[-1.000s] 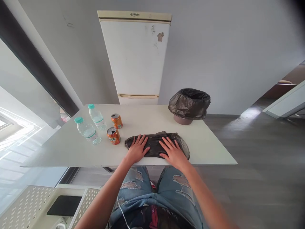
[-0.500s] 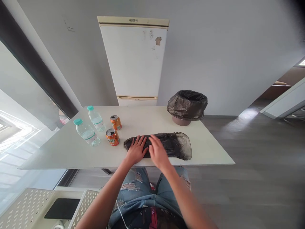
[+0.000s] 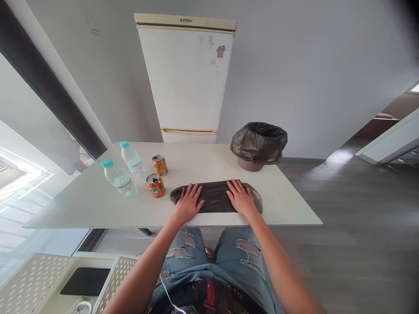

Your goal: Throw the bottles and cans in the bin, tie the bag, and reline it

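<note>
Black bag [image 3: 214, 197]: long axis left-right, along table's near edge [image 3: 288, 223].

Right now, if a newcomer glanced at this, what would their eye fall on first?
Probably the tall white fridge behind the table, then the left fingers and right fingers spread on a flattened black bag near the front edge. Two orange cans stand out to the left, and a brown bin draped with another black bag sits at the far right.
</note>
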Action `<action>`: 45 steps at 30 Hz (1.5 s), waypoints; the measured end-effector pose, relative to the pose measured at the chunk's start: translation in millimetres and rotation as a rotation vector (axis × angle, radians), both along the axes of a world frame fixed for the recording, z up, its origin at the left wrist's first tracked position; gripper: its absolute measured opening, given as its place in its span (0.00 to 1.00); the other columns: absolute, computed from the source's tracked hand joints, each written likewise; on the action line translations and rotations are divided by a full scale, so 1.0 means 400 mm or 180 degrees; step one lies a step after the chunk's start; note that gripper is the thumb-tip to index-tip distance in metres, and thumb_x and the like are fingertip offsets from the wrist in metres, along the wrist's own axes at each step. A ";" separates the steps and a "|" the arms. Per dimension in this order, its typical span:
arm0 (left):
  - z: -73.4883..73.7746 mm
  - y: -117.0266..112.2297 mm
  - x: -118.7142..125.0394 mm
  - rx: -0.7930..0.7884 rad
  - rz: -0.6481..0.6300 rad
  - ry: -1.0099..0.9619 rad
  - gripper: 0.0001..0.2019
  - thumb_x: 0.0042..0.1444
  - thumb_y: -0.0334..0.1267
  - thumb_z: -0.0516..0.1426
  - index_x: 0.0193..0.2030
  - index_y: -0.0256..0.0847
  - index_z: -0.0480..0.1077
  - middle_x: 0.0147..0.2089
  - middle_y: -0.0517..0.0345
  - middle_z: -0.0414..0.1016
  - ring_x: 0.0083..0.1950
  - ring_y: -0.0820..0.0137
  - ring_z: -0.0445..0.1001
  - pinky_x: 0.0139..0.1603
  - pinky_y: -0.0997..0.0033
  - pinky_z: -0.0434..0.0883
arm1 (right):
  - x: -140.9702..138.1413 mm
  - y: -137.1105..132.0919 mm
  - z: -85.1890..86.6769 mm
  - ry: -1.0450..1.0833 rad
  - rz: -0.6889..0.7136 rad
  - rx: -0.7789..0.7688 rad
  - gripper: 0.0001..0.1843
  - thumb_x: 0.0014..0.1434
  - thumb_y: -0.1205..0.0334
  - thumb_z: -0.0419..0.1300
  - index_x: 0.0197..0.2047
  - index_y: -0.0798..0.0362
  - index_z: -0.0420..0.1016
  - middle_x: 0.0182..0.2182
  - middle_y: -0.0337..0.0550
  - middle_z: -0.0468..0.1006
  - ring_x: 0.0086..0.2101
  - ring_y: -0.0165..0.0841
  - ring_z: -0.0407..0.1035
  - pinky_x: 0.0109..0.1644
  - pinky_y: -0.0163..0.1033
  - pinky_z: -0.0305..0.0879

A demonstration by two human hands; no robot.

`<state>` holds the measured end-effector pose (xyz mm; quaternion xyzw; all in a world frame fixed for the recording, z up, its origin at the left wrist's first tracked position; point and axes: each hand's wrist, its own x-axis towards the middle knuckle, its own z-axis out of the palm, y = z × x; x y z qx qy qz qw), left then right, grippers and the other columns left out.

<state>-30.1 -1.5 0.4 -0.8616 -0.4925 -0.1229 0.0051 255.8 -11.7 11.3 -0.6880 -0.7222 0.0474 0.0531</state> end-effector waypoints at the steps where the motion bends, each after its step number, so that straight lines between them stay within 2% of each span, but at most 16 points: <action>1: 0.001 0.000 0.000 -0.0008 0.0000 -0.0004 0.31 0.75 0.49 0.47 0.80 0.43 0.54 0.82 0.51 0.52 0.82 0.50 0.50 0.79 0.37 0.55 | 0.033 0.000 -0.005 -0.0073 -0.0146 -0.0019 0.34 0.77 0.47 0.33 0.81 0.45 0.49 0.79 0.40 0.46 0.77 0.43 0.42 0.78 0.65 0.42; 5: 0.003 -0.001 -0.002 -0.0027 -0.0005 -0.0009 0.31 0.74 0.49 0.47 0.80 0.43 0.53 0.82 0.52 0.52 0.82 0.50 0.50 0.79 0.37 0.55 | 0.141 -0.004 -0.020 0.0101 -0.0365 0.0151 0.33 0.76 0.50 0.37 0.78 0.48 0.57 0.78 0.46 0.53 0.76 0.46 0.47 0.76 0.66 0.45; 7: 0.004 -0.001 -0.003 -0.0047 -0.0017 -0.0024 0.31 0.75 0.49 0.47 0.80 0.43 0.53 0.82 0.51 0.52 0.82 0.50 0.50 0.79 0.37 0.55 | 0.180 -0.018 -0.022 0.0464 -0.0422 0.0586 0.31 0.75 0.53 0.38 0.74 0.51 0.64 0.74 0.51 0.62 0.73 0.47 0.54 0.75 0.65 0.49; 10: 0.006 0.000 -0.004 -0.0110 -0.0074 -0.0098 0.31 0.75 0.49 0.46 0.81 0.43 0.52 0.82 0.51 0.52 0.82 0.50 0.49 0.79 0.36 0.54 | 0.207 -0.059 -0.022 0.0954 -0.0942 0.1472 0.28 0.72 0.57 0.41 0.66 0.57 0.71 0.63 0.60 0.76 0.64 0.49 0.67 0.69 0.62 0.60; 13: 0.014 0.000 -0.007 -0.0189 -0.0134 -0.0274 0.32 0.75 0.51 0.46 0.82 0.44 0.48 0.82 0.49 0.49 0.83 0.49 0.46 0.79 0.35 0.53 | 0.184 -0.118 -0.023 0.1189 -0.1025 0.1820 0.24 0.69 0.55 0.47 0.58 0.56 0.75 0.54 0.60 0.81 0.54 0.50 0.72 0.61 0.57 0.68; 16: 0.033 -0.008 -0.013 -0.0169 -0.0227 -0.0557 0.33 0.76 0.51 0.45 0.82 0.44 0.46 0.83 0.48 0.45 0.83 0.51 0.43 0.79 0.38 0.54 | 0.136 -0.175 -0.028 0.1164 -0.1078 0.1898 0.22 0.69 0.52 0.51 0.54 0.54 0.77 0.51 0.58 0.81 0.51 0.50 0.72 0.56 0.55 0.69; 19: 0.059 -0.025 -0.020 0.0121 -0.0280 -0.0901 0.28 0.76 0.46 0.45 0.79 0.42 0.54 0.82 0.49 0.49 0.83 0.57 0.45 0.81 0.46 0.53 | 0.104 -0.212 -0.031 0.0895 -0.1755 0.1760 0.22 0.67 0.49 0.54 0.53 0.54 0.78 0.47 0.60 0.80 0.48 0.54 0.70 0.50 0.57 0.68; 21: 0.071 -0.033 -0.023 0.0401 -0.0199 -0.1146 0.24 0.76 0.42 0.46 0.74 0.42 0.63 0.79 0.50 0.58 0.82 0.60 0.51 0.80 0.50 0.55 | 0.094 -0.224 -0.024 0.0872 -0.1921 0.1616 0.21 0.67 0.47 0.55 0.52 0.53 0.78 0.44 0.59 0.79 0.46 0.54 0.70 0.47 0.56 0.67; 24: 0.071 -0.032 -0.024 0.0617 0.0011 -0.1347 0.19 0.74 0.37 0.47 0.64 0.42 0.72 0.71 0.49 0.70 0.76 0.61 0.62 0.78 0.53 0.60 | 0.067 -0.234 -0.001 0.1102 -0.1185 0.1541 0.20 0.69 0.48 0.53 0.51 0.52 0.78 0.42 0.56 0.79 0.44 0.50 0.71 0.48 0.54 0.69; 27: 0.057 -0.032 -0.018 0.0459 0.0179 -0.1142 0.16 0.72 0.36 0.50 0.59 0.42 0.76 0.65 0.48 0.76 0.68 0.58 0.71 0.75 0.49 0.63 | 0.001 -0.254 0.016 0.0981 -0.0019 0.1392 0.20 0.73 0.51 0.51 0.59 0.48 0.76 0.54 0.55 0.78 0.53 0.50 0.71 0.56 0.56 0.69; 29: 0.054 -0.050 -0.011 0.0258 0.0294 -0.0864 0.16 0.70 0.38 0.53 0.59 0.42 0.76 0.63 0.46 0.77 0.65 0.54 0.73 0.71 0.46 0.67 | -0.056 -0.274 0.011 0.0705 0.0500 0.1237 0.22 0.73 0.52 0.53 0.67 0.43 0.71 0.61 0.53 0.75 0.57 0.51 0.70 0.61 0.60 0.66; 33: 0.090 -0.128 -0.012 -0.0121 0.0507 -0.0626 0.18 0.70 0.43 0.54 0.63 0.43 0.73 0.60 0.47 0.79 0.59 0.52 0.78 0.57 0.51 0.77 | -0.116 -0.300 -0.028 0.0375 0.0946 0.1062 0.32 0.72 0.48 0.58 0.76 0.37 0.60 0.67 0.50 0.71 0.63 0.54 0.66 0.73 0.73 0.48; 36: 0.136 -0.171 -0.051 -0.0241 0.0649 -0.0699 0.23 0.72 0.48 0.53 0.69 0.45 0.67 0.55 0.49 0.82 0.50 0.56 0.81 0.47 0.57 0.79 | -0.076 -0.290 -0.051 0.0311 0.0857 0.1018 0.32 0.73 0.47 0.56 0.76 0.39 0.59 0.70 0.52 0.68 0.69 0.56 0.60 0.73 0.82 0.30; 39: 0.159 -0.172 -0.115 -0.0128 0.0159 -0.0490 0.21 0.72 0.37 0.50 0.68 0.49 0.70 0.60 0.50 0.80 0.59 0.57 0.78 0.56 0.55 0.77 | 0.003 -0.268 -0.048 0.0293 0.0793 0.0891 0.32 0.72 0.44 0.57 0.74 0.42 0.61 0.72 0.54 0.64 0.71 0.58 0.56 0.71 0.86 0.31; 42: 0.153 -0.158 -0.154 -0.0195 -0.0599 -0.0189 0.39 0.59 0.20 0.47 0.74 0.53 0.64 0.74 0.56 0.68 0.74 0.60 0.66 0.70 0.51 0.68 | 0.047 -0.259 -0.031 0.0273 0.0882 0.0848 0.36 0.70 0.49 0.60 0.77 0.42 0.56 0.75 0.53 0.58 0.75 0.57 0.48 0.71 0.85 0.36; 45: 0.140 -0.152 -0.137 -0.0288 -0.1067 -0.0099 0.49 0.52 0.18 0.48 0.80 0.55 0.51 0.81 0.61 0.54 0.82 0.62 0.51 0.79 0.47 0.57 | 0.023 -0.267 -0.025 0.0269 0.1204 0.0947 0.41 0.68 0.62 0.59 0.80 0.42 0.48 0.77 0.49 0.55 0.77 0.52 0.41 0.75 0.79 0.36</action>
